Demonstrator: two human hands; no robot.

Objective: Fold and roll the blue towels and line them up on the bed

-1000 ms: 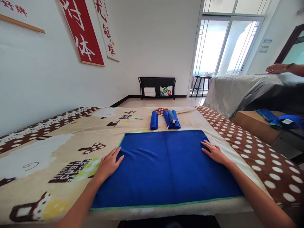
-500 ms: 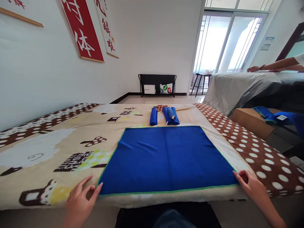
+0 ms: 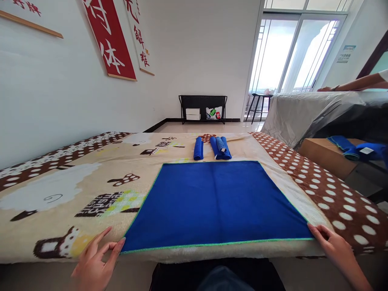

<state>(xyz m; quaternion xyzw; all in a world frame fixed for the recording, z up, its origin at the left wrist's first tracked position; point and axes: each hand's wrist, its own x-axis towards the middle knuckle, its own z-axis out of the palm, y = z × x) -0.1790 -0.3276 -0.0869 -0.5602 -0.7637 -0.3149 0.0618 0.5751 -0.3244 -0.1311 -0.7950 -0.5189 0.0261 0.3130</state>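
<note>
A blue towel with green stitched edges lies spread flat in front of me. My left hand pinches its near left corner between thumb and finger. At the near right corner, my right hand grips the edge in the same way. Both near corners are pulled outward, so the near edge runs taut. Beyond the far edge lie a rolled blue towel and, to its right, a small group of rolled blue towels, one resting on top with a white tag.
Underneath is a patterned fleece blanket with a brown polka-dot border. On the right, a cardboard box has blue towels on it. Behind it, a person's arm rests over a plastic-covered table. A black rack stands by the wall.
My hands have moved slightly apart, drawing the near corners outward. The small creases in the towel's far left part have smoothed out. The view has shifted a little.
</note>
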